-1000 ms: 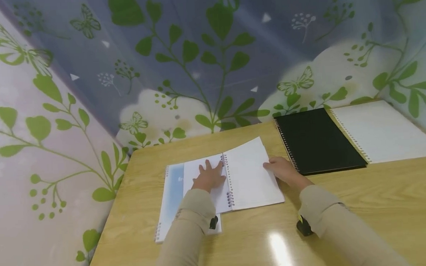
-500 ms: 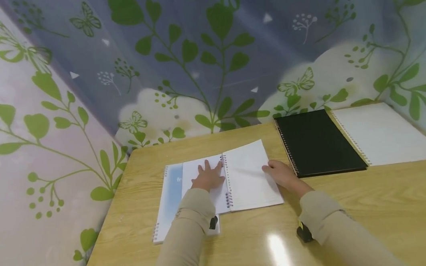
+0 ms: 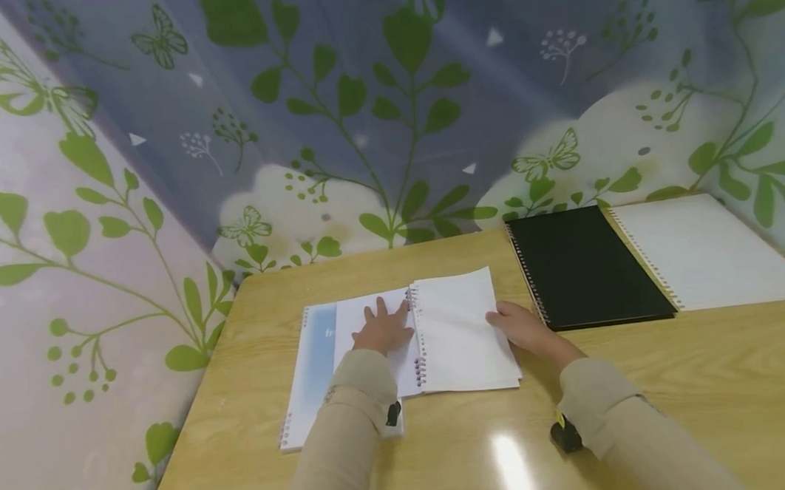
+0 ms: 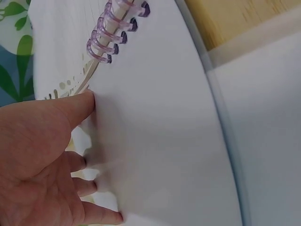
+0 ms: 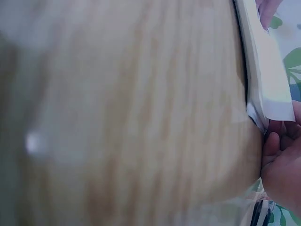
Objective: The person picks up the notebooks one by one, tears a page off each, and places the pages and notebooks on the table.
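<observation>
An open spiral notebook [image 3: 461, 345] lies with blank white pages on both sides of its rings. My left hand [image 3: 382, 330] rests on the left page with fingers spread; in the left wrist view, that hand [image 4: 42, 160] has its thumb close to the purple-tinted rings [image 4: 115, 33]. My right hand [image 3: 529, 328] pinches the right edge of the right-hand pages, thumb on top. A sheet is bent up there, showing another page edge below it. In the right wrist view, the right hand's [image 5: 287, 162] curled fingers are at the page corner [image 5: 280, 106].
Partly under the open notebook lies another spiral notebook with a blue-and-white cover [image 3: 314, 375]. To the right is a black spiral notebook [image 3: 590, 272], its cover beside a white one [image 3: 713, 254]. The wooden table [image 3: 241, 401] meets a leaf-patterned curtain [image 3: 339, 114] at the back.
The top right-hand sheet has shifted slightly left, its upper corner dropping, and an edge of the page below shows. My left hand stays in place; the right hand has barely moved.
</observation>
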The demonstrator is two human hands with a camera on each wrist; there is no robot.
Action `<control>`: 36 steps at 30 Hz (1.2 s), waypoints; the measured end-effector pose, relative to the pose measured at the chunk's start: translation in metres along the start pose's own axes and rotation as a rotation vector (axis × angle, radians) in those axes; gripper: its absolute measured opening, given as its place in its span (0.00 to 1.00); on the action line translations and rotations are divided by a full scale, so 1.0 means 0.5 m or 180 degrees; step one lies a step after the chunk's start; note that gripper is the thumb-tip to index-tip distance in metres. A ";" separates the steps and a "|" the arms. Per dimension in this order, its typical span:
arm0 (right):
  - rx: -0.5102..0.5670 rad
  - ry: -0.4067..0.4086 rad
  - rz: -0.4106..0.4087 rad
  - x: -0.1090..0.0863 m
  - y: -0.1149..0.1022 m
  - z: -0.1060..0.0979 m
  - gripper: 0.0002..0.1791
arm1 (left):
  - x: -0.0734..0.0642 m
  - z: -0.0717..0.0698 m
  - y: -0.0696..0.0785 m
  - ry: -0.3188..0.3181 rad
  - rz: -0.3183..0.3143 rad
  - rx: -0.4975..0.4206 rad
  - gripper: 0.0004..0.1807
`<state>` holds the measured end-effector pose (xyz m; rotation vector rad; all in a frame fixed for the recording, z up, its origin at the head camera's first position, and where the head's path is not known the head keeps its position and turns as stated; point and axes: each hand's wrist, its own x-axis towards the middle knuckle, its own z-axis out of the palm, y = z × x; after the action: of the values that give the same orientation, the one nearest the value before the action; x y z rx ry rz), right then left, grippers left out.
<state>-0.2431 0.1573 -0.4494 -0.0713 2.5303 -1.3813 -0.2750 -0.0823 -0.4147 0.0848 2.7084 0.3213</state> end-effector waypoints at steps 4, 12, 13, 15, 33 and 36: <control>0.0035 0.0053 -0.0025 -0.004 0.001 0.007 0.18 | 0.000 0.003 -0.003 0.0000 -0.0021 0.0002 0.32; -0.0016 0.0227 0.0024 -0.001 -0.010 0.012 0.21 | -0.001 -0.003 -0.002 0.0071 0.0047 0.0026 0.32; -0.0026 0.0228 -0.0031 -0.003 -0.011 0.012 0.22 | -0.002 -0.005 -0.001 0.0082 0.0055 0.0028 0.32; -0.0143 0.0255 -0.0139 -0.008 -0.010 0.014 0.25 | -0.006 -0.010 0.003 0.0073 0.0060 -0.0006 0.32; -0.1084 0.0992 0.0218 -0.040 -0.030 0.040 0.16 | 0.007 0.003 -0.008 0.0009 -0.0023 -0.0027 0.33; -0.1193 0.0956 0.0240 -0.037 -0.029 0.037 0.12 | 0.010 0.004 -0.007 0.0014 -0.0031 -0.0015 0.33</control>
<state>-0.2216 0.1375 -0.4432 0.1732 2.9769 -0.9324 -0.2785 -0.0848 -0.4194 0.0695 2.7115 0.3255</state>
